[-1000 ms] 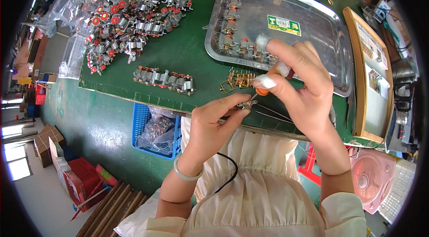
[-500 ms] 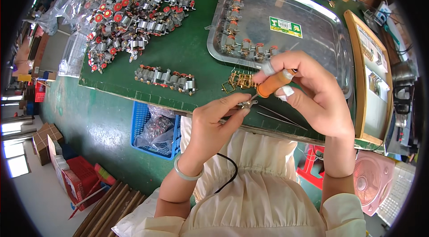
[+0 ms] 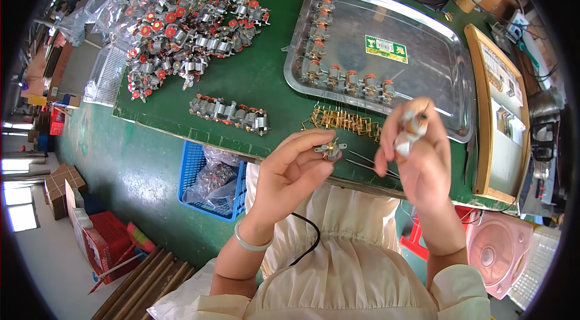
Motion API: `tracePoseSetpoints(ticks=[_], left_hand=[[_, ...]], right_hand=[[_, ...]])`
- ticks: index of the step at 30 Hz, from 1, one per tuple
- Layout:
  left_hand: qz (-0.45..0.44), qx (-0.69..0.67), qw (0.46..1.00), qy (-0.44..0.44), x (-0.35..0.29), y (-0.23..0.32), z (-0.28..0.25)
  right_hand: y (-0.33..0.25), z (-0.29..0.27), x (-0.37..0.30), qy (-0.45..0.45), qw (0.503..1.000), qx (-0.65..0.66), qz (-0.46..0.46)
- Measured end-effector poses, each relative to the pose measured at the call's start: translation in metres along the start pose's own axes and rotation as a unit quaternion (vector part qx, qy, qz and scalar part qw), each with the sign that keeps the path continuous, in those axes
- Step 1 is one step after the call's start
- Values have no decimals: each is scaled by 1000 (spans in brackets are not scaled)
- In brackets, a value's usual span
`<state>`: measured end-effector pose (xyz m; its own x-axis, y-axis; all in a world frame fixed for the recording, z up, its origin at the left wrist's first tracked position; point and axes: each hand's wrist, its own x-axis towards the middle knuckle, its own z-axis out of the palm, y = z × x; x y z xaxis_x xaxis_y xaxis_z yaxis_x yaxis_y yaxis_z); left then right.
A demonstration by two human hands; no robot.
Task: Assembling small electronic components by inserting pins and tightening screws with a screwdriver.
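Note:
Between the thumb and fingers of my left hand (image 3: 284, 178) is a small metal motor (image 3: 330, 150), its end with tabs facing up. My right hand (image 3: 423, 166), smeared by motion, is closed around a screwdriver (image 3: 413, 122) with an orange handle; its shaft cannot be made out now. White wraps cover some fingertips of that hand. The two hands are apart. Just beyond them lie several thin brass-coloured wire frames (image 3: 344, 121) in a row. A pair of tweezers (image 3: 365, 163) rests on the green table between my hands.
A metal tray (image 3: 290, 72) holds several small motors (image 3: 352, 81) along its left and near sides. Left of it are a heap of motors (image 3: 187, 36) and a short row of motors (image 3: 229, 113). A wooden frame (image 3: 479, 108) stands right. A blue basket (image 3: 190, 169) sits below the table edge.
My right hand has drawn the screwdriver off the motor, moving right and nearer to me. The left hand keeps the motor almost in place. The brass frames are more exposed now.

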<state>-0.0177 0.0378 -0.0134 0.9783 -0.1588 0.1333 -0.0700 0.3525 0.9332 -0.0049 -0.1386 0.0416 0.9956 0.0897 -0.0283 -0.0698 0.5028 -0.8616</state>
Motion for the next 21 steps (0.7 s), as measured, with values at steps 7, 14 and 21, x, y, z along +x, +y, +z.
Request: tracePoseSetpoints(ticks=[7, 14, 21], left_hand=[[-140, -140, 980, -9, 2, 11, 1], [-181, -178, 966, -46, 3, 13, 5], [-179, -163, 969, -50, 4, 13, 8]], right_hand=[[27, -6, -19, -14, 984, -34, 173], [38, -5, -12, 22, 993, 88, 76], [36, -4, -15, 28, 996, 62, 60]])
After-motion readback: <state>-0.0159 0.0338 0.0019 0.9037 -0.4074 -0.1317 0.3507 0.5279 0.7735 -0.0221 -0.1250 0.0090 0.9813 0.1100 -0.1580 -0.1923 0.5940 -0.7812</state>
